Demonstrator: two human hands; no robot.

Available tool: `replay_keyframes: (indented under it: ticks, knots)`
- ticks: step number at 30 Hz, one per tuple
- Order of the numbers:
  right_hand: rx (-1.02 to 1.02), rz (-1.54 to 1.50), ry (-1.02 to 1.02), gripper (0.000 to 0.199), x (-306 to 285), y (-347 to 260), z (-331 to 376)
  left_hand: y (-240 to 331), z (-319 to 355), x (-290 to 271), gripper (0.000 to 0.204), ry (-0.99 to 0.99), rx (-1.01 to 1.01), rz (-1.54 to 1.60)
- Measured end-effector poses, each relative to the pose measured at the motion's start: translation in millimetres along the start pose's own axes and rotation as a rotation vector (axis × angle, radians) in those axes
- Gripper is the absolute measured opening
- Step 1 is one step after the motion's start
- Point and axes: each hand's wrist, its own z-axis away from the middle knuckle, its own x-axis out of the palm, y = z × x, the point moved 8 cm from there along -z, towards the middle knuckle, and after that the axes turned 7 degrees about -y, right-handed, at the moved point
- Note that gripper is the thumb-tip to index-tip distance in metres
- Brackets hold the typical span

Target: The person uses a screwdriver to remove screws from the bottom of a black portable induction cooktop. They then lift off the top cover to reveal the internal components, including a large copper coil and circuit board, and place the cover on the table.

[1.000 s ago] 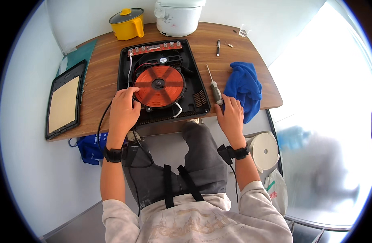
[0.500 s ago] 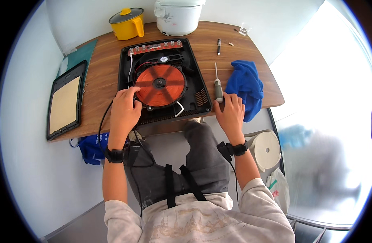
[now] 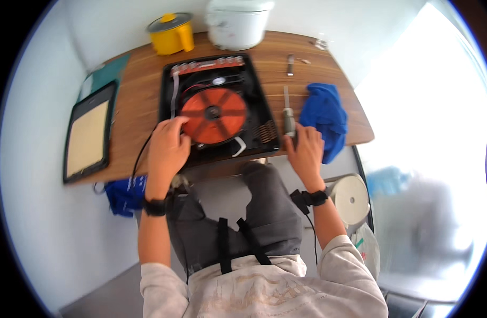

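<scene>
My left hand (image 3: 168, 151) rests on the one opened induction cooker (image 3: 217, 108), fingers spread loosely against the rim of its single orange coil (image 3: 213, 108). My right hand (image 3: 306, 151) sits at the table's (image 3: 140, 95) front edge, fingertips curled on the handle of one screwdriver (image 3: 288, 114). Beside it lies one blue cloth (image 3: 324, 117). Behind stand one yellow pot (image 3: 172, 34) and one white cooker (image 3: 238, 22).

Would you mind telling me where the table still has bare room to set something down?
Bare wood lies between the tablet and the opened cooker. A narrower patch lies behind the screwdriver and blue cloth. The right front is crowded: right hand, screwdriver and cloth sit close together. The left hand rests on the cooker's front left.
</scene>
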Motion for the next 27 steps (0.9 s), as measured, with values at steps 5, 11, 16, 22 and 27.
replay_keyframes:
  ticks: [5,11,16,22,27]
  knots:
    - [0.045,0.079,0.032,0.038,1,6,11,8,-3,2,0.033,0.049,0.055,0.018]
    - [0.017,0.033,0.011,0.047,3,-1,8,1,1,2,0.033,0.041,0.026,-0.015]
    - [-0.027,-0.117,-0.109,0.047,-3,11,0,3,-2,4,0.033,0.003,0.006,-0.010]
    - [-0.050,-0.237,-0.181,0.038,-37,36,-81,3,-2,4,0.035,-0.020,-0.006,-0.032]
    - [-0.006,-0.083,-0.411,0.024,-2,97,-221,8,-4,3,0.035,-0.048,-0.030,-0.050]
